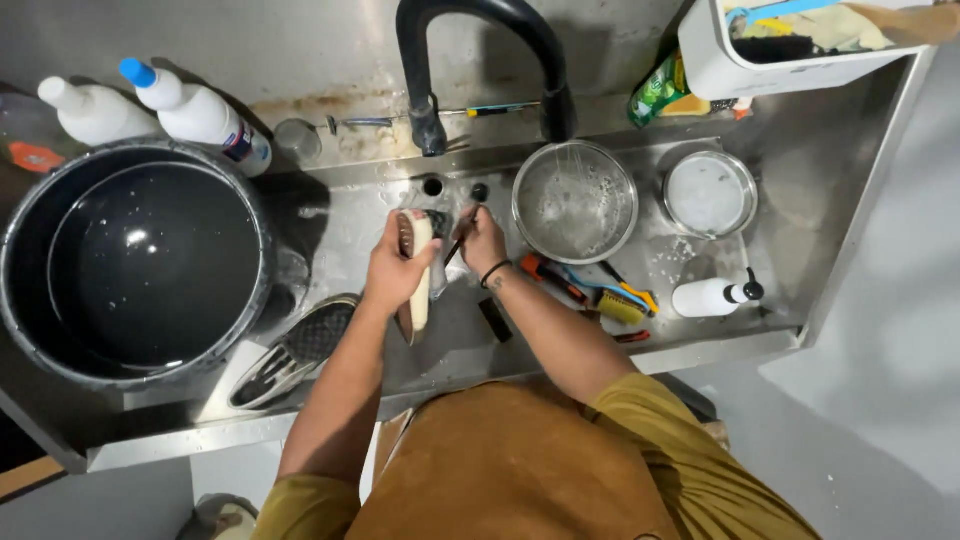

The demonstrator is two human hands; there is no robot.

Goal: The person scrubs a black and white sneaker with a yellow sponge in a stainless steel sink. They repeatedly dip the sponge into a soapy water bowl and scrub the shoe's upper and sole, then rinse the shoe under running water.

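Note:
My left hand (393, 270) grips a shoe (417, 262) with a pale sole, held on its side over the steel sink (700, 340). My right hand (482, 240) holds a thin brush (462, 236) by its handle, its tip against the shoe's upper end. A black band sits on my right wrist. A second shoe (298, 352) with a dark patterned upper lies at the sink's left front.
A black faucet (480, 60) arches over the sink. A steel bowl of soapy water (575, 200), a smaller round container (710, 193), several brushes (600, 290) and a white pump bottle (712, 296) lie to the right. A large black pot (135, 262) and two white bottles (200, 118) stand left.

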